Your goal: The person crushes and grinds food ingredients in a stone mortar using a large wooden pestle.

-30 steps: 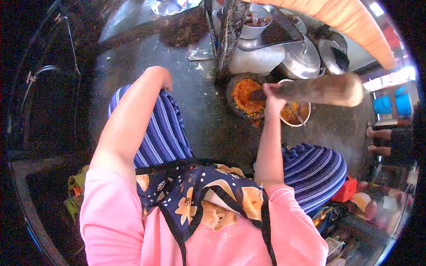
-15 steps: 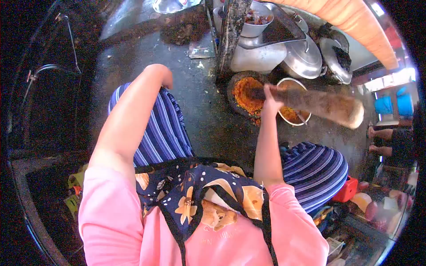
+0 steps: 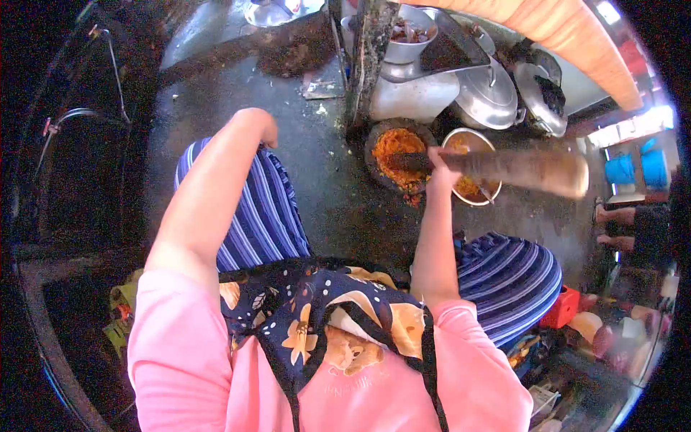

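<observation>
My right hand (image 3: pixel 443 171) is wrapped round a thick wooden pestle (image 3: pixel 522 171), blurred by motion. The pestle lies at a low slant, its dark end in the orange paste (image 3: pixel 396 147) and its pale end out to the right. A dark stone mortar (image 3: pixel 373 167) holds that paste. Close to its right stands a white-rimmed bowl (image 3: pixel 471 204) with orange-yellow food and a spoon, partly covered by the pestle. On my left knee, over the striped cloth, rests my left hand (image 3: pixel 269 134), bent down at the wrist; its fingers are hidden.
Behind the mortar stand a lidded metal pot (image 3: pixel 486 93), another pot (image 3: pixel 536 93) and a bowl of dark food (image 3: pixel 409 50). A dark post (image 3: pixel 368 72) rises beside the mortar. At the far right are a person's legs (image 3: pixel 617 229) and blue containers (image 3: pixel 637 169).
The pestle's pale end has dropped slightly relative to the bowl, and more paste shows in the mortar. My left hand stays on the knee. The view has shifted a little.
</observation>
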The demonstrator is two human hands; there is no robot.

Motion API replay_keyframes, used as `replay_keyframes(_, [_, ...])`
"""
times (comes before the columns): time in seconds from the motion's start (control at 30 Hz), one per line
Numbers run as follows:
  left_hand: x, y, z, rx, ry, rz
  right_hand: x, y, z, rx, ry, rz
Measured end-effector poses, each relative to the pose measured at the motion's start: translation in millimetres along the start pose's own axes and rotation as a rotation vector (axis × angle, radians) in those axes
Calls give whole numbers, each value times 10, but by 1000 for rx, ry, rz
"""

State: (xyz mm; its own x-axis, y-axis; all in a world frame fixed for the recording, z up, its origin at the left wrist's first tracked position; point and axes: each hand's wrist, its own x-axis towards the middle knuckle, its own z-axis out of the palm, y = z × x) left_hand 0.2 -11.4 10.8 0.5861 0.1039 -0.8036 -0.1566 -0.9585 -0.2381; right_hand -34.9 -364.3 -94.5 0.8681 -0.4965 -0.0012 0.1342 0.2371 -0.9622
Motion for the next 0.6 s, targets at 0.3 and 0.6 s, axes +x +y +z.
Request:
replay_keyframes(0.3, [196, -63, 13, 6, -96, 17, 229, -1201, 40, -30, -12, -326])
replay_keyframes(0.6, [-71, 72, 28, 113, 8, 61, 36, 179, -95, 45, -20, -101])
